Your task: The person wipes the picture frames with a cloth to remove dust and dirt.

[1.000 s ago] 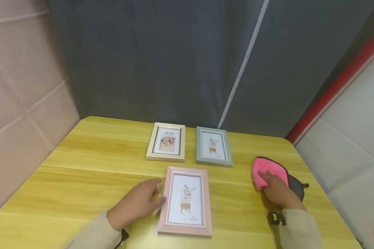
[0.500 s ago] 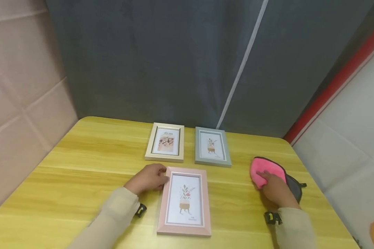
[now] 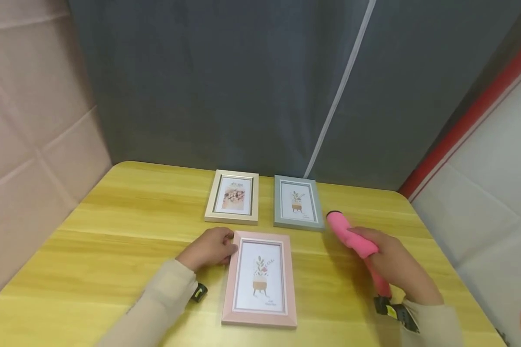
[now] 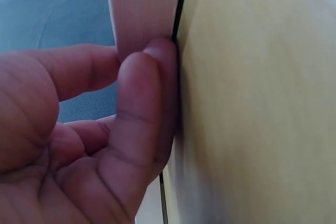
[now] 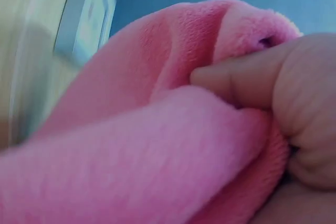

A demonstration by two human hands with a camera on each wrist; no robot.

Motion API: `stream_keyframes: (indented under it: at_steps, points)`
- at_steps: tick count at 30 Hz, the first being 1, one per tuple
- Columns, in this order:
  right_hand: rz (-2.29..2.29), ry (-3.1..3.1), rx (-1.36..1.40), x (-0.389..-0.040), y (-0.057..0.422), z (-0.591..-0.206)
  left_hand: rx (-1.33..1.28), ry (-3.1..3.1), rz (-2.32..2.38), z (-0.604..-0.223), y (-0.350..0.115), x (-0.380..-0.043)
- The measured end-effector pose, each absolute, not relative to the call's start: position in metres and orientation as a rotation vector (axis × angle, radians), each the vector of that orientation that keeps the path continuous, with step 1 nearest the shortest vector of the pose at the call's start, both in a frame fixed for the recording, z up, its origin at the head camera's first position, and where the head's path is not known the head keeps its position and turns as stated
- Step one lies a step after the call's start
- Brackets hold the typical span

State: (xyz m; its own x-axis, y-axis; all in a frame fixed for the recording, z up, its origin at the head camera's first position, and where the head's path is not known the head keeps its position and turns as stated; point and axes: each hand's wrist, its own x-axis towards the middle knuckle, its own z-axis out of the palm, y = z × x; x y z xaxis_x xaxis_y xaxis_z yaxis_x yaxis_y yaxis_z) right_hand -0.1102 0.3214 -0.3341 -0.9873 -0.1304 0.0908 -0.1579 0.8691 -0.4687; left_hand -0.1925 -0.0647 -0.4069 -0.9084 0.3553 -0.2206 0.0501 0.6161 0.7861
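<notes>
A pink picture frame (image 3: 227, 299) lies face up near the front of the table, showing a print of a potted plant. My left hand (image 3: 210, 247) pinches its upper left corner, thumb on top. From close by, the left wrist view has the fingers at the frame's pink side (image 4: 144, 14), right by the tabletop. Over the table's right part, my right hand (image 3: 395, 262) grips a fluffy pink cleaning cloth (image 3: 351, 237) with a dark edge. The cloth (image 5: 121, 166) bunches into folds around the thumb in the right wrist view.
Behind the pink frame, a gold picture frame (image 3: 210, 202) and a grey-green picture frame (image 3: 278, 207) lie side by side on the yellow wood table (image 3: 126, 231). A dark curtain (image 3: 208, 86) hangs along the back edge; pale walls stand left and right.
My left hand has moved up the pink frame's side to its upper left corner and pinched it. My right hand has lifted the cloth off the table and bunched it, moving it leftward.
</notes>
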Motion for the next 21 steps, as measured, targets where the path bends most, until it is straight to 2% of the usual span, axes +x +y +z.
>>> stream_keyframes:
  at_steps: [11,21]
  points:
    - [0.593,-3.128,0.621,-0.064,0.234,-0.346,0.322,2.491,1.192,-0.405,-0.063,-0.189]
    - [0.345,-3.180,1.144,-0.046,0.206,-0.377,0.351,2.500,1.163,-0.404,-0.062,-0.191]
